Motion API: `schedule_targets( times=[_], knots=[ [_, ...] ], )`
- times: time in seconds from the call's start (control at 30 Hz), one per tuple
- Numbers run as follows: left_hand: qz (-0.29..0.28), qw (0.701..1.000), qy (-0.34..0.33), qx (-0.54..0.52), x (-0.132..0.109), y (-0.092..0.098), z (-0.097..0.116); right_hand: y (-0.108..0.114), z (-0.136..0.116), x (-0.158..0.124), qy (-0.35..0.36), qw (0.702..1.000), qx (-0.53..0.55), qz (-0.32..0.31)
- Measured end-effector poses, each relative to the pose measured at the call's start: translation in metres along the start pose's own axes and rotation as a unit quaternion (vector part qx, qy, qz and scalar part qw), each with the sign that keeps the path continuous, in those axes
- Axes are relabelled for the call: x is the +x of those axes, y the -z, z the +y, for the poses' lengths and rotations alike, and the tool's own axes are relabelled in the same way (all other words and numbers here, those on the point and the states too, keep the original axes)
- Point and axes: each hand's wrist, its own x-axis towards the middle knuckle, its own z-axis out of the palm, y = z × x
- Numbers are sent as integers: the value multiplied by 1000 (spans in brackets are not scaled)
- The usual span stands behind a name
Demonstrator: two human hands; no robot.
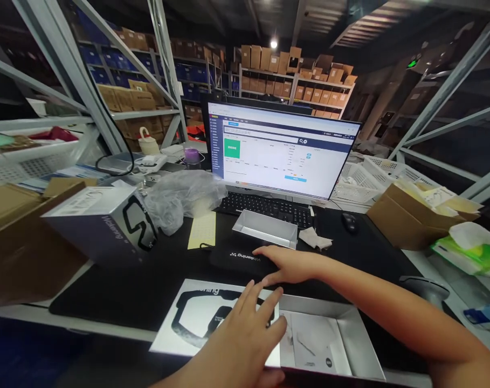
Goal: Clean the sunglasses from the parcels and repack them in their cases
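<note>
My left hand (255, 326) lies with spread fingers on a white box lid (176, 310) that carries a printed black goggle-like shape. Right beside the lid is an open white box (364, 345) with a printed white booklet (315, 342) inside. My right hand (295, 265) reaches in from the right, fingers stretched over the right end of a black pouch (228, 257) with white lettering and a small loop. The hand seems to touch the pouch without closing round it. Behind it sits an empty white tray (264, 229).
A boxed product (111, 229) and a cardboard box (22, 242) stand at left. Crumpled clear plastic (180, 196) and a yellow sheet (202, 230) lie nearby. The monitor (281, 151), keyboard (264, 207) and mouse (350, 222) are behind. A scanner-like grey device (426, 288) lies right.
</note>
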Motion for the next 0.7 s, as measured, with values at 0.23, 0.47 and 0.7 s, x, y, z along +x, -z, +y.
schedule_targets(
  times=[0.23,0.47,0.7],
  knots=[
    [86,995,51,8,-5,-12,3,3,18,14,16,1000,19,-12],
    [207,975,1,74,-28,-1,-9,-34,27,25,-10,992,-26,121],
    [162,981,61,89,-88,12,-64,-4,8,-24,119,932,43,339]
  ],
)
